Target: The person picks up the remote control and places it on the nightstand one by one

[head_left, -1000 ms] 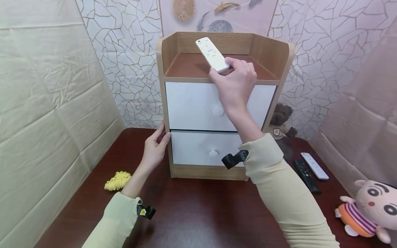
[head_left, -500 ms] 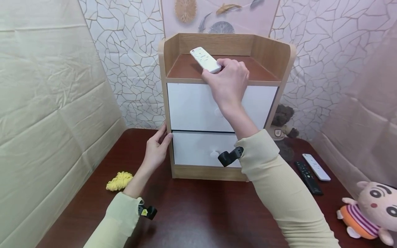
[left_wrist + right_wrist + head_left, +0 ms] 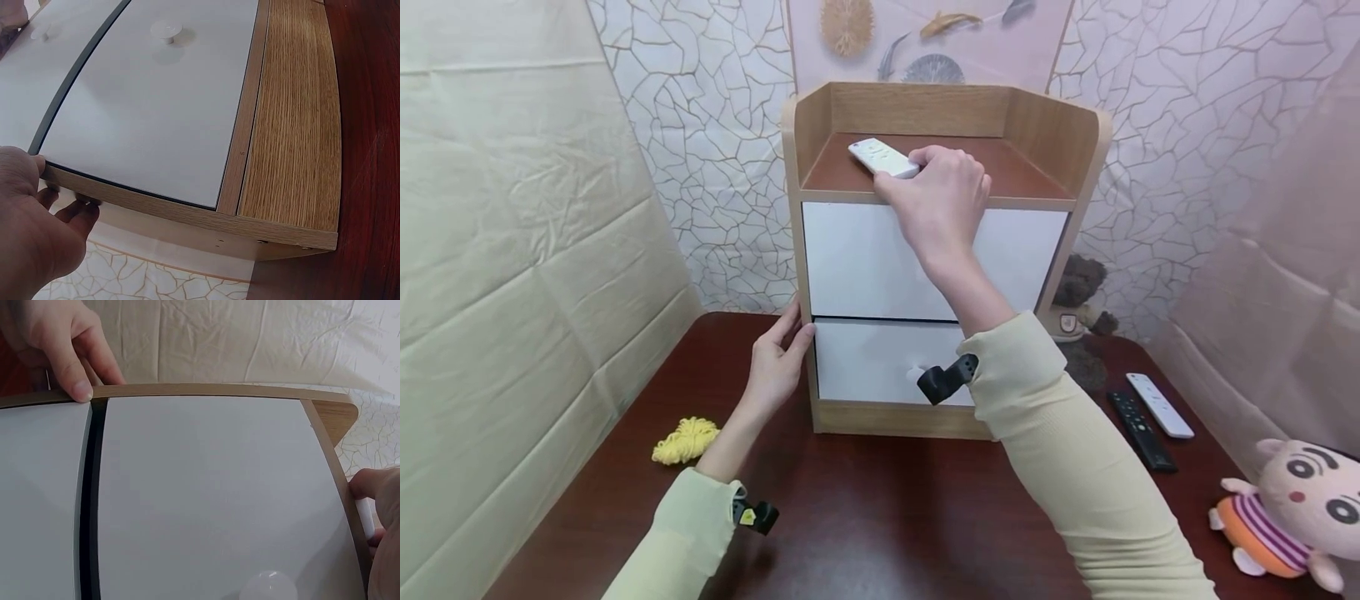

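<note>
A white remote control (image 3: 883, 158) lies nearly flat at the brown top shelf of a small wooden cabinet (image 3: 895, 417) with two white drawers. My right hand (image 3: 942, 200) pinches its near end between thumb and fingers, just over the shelf's front edge. Whether its underside touches the shelf cannot be told. My left hand (image 3: 777, 362) grips the cabinet's left side, level with the gap between the drawers. In the left wrist view, the thumb of that hand (image 3: 37, 225) is on the front edge and its fingers bend against the side panel.
At the right lie a black remote (image 3: 1142, 432) and another white remote (image 3: 1160, 405), with a striped plush toy (image 3: 1273, 529) nearer. A teddy bear (image 3: 1078, 292) sits beside the cabinet. Yellow yarn (image 3: 686, 440) lies left on the dark red table (image 3: 865, 517).
My right hand has lowered the white remote and shifted it slightly left, tipping it from a steep tilt to nearly flat. My left hand keeps its place on the cabinet's side.
</note>
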`<state>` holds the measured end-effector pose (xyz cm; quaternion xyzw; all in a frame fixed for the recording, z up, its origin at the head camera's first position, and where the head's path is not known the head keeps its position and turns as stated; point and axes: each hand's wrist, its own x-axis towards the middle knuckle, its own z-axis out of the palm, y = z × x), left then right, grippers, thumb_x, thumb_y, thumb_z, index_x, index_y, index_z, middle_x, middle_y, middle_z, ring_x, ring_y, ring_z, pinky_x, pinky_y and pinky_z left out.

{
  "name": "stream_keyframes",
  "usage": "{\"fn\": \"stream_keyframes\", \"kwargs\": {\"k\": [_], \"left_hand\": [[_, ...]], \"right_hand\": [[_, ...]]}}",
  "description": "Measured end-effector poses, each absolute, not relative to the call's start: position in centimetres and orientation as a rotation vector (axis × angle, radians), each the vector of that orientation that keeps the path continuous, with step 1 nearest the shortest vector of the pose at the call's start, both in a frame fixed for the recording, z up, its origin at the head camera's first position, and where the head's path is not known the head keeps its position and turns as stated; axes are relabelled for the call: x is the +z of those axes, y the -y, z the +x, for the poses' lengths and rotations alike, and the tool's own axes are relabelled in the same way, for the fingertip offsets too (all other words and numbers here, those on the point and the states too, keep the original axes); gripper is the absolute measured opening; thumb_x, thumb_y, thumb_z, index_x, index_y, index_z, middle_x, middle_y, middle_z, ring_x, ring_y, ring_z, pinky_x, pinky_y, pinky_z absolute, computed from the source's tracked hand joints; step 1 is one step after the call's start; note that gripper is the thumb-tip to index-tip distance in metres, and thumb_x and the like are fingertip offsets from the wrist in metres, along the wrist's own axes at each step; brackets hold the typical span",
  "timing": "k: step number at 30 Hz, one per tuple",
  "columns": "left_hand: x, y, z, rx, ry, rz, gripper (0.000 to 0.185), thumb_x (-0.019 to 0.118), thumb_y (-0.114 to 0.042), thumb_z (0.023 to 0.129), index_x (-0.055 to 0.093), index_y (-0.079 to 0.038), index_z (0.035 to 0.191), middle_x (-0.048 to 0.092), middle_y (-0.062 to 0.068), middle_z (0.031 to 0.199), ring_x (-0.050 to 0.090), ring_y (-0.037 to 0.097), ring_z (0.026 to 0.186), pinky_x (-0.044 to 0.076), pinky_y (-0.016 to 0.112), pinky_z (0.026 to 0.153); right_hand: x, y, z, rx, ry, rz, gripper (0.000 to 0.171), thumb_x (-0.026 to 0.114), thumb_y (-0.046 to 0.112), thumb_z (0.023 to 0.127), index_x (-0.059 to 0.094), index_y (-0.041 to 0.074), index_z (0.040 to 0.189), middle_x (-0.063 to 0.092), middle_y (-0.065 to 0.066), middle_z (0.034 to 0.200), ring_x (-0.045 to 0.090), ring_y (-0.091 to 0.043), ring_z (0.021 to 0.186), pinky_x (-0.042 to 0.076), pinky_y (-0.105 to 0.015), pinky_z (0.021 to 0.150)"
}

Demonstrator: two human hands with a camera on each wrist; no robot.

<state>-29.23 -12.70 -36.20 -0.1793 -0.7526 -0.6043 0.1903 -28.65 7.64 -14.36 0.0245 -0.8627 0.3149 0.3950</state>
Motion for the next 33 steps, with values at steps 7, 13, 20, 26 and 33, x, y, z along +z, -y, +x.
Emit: {"fn": "stream_keyframes", "kwargs": {"k": [7, 13, 20, 26, 33], "left_hand": [[-36.2, 12.7, -29.1, -1.692, 2.124, -0.494, 0.056, 0.055, -0.021, 0.109, 0.035, -0.005, 0.159, 0.035, 0.006, 0.162, 0.040, 0.020, 0.144, 0.042, 0.036, 0.111], [-36.2, 12.5, -29.0, -1.686, 2.109, -0.503, 0.057, 0.056, -0.020, 0.108, 0.035, -0.004, 0.158, 0.036, 0.008, 0.162, 0.042, 0.021, 0.143, 0.043, 0.036, 0.110], [-36.1, 12.6, -29.0, -1.692, 2.105, -0.518, 0.057, 0.056, -0.022, 0.108, 0.035, -0.005, 0.159, 0.036, 0.007, 0.162, 0.042, 0.020, 0.143, 0.043, 0.035, 0.110], [-36.1, 12.6, -29.1, -1.701, 2.104, -0.507, 0.057, 0.055, -0.021, 0.109, 0.034, -0.004, 0.159, 0.037, 0.008, 0.161, 0.043, 0.022, 0.142, 0.043, 0.036, 0.110], [-36.0, 12.5, -29.0, -1.710, 2.106, -0.495, 0.057, 0.056, -0.019, 0.108, 0.035, -0.003, 0.158, 0.037, 0.008, 0.161, 0.044, 0.022, 0.141, 0.043, 0.034, 0.110]], "right_hand": [[-14.3, -7.1, -28.7, 0.768, 2.210, 0.030, 0.038, 0.075, 0.039, 0.084, 0.081, 0.012, 0.110, 0.077, -0.002, 0.104, 0.063, -0.025, 0.102, 0.043, -0.040, 0.096], [-14.3, -6.9, -28.5, 0.758, 2.234, 0.039, 0.050, 0.082, 0.052, 0.083, 0.080, 0.013, 0.114, 0.076, -0.001, 0.103, 0.062, -0.022, 0.102, 0.041, -0.038, 0.096], [-14.3, -6.3, -28.4, 0.745, 2.250, 0.050, 0.047, 0.078, 0.049, 0.087, 0.079, 0.013, 0.117, 0.076, -0.002, 0.107, 0.061, -0.021, 0.104, 0.040, -0.039, 0.096], [-14.2, -5.3, -28.6, 0.729, 2.268, 0.055, 0.049, 0.077, 0.051, 0.088, 0.078, 0.012, 0.118, 0.074, -0.003, 0.109, 0.060, -0.022, 0.103, 0.039, -0.040, 0.095], [-14.6, -4.9, -28.7, 0.749, 2.222, 0.113, 0.044, 0.080, 0.048, 0.087, 0.080, 0.014, 0.114, 0.075, 0.002, 0.096, 0.058, -0.018, 0.096, 0.039, -0.038, 0.096]]}}
